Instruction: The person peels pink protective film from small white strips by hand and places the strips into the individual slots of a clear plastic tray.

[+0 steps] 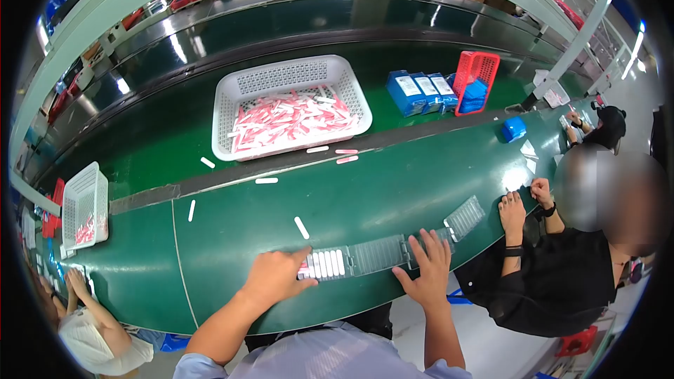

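Thumb and forefinger of my left hand (274,277) bracket a pink-and-white stick (303,271) at the left end of a clear plastic tray (379,255); its other fingers are curled. Several white sticks (328,263) lie side by side in the ribbed slots there. The tray's middle section holds no sticks. My right hand (430,270) is open, fingers spread over the right part of the tray and hiding some of it. Beyond the fingers, a further ribbed clear section (465,218) sits at an angle. One loose white stick (301,227) rests on the table just past the tray.
A grey basket (223,142) full of pink-and-white sticks stands ahead. Several loose sticks (267,180) lie before it. Blue packs (407,95) and a red basket (486,63) are at right. A smaller white basket (100,200) stands left. Co-workers sit on both sides.
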Demonstrator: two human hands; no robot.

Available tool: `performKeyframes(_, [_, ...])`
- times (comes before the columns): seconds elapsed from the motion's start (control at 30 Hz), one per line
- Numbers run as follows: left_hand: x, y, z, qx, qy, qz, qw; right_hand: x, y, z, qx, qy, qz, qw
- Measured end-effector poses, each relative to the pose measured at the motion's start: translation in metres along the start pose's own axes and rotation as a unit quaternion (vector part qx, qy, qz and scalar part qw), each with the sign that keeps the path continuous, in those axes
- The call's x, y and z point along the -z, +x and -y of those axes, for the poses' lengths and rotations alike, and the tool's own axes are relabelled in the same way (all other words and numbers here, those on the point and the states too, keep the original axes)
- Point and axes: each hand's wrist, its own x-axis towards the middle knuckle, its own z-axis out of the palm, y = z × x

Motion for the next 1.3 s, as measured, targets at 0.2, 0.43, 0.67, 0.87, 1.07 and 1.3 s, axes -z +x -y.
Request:
performKeyframes(0.2, [0.021,0.063,0.002,0.023,0.017,-0.033,0.999,-0.006,-0.007,0.003,0.004,-0.077,0.063,0.995])
performKeyframes(0.43, [0.034,0.154,0.001,0.037,0.023,-0.044,0.998,-0.01,-0.009,0.002,-0.001,-0.079,0.043,0.996])
performKeyframes(0.67, [0.0,0.211,-0.021,-0.023,-0.019,-0.105,0.994,-0.012,-0.011,0.003,0.012,-0.077,0.03,0.996])
performKeyframes(0.87, [-0.027,0.148,-0.047,-0.138,-0.074,-0.088,0.984,-0.01,-0.015,0.002,0.033,-0.065,0.048,0.996])
performKeyframes(1.07, [-0.042,0.047,-0.033,-0.005,-0.064,-0.11,0.992,-0.022,-0.017,0.035,0.072,-0.054,0.11,0.99])
performKeyframes(1.3, [-0.065,-0.034,0.0,0.13,-0.106,-0.305,0.937,-0.033,-0.007,0.091,0.176,-0.074,0.187,0.964])
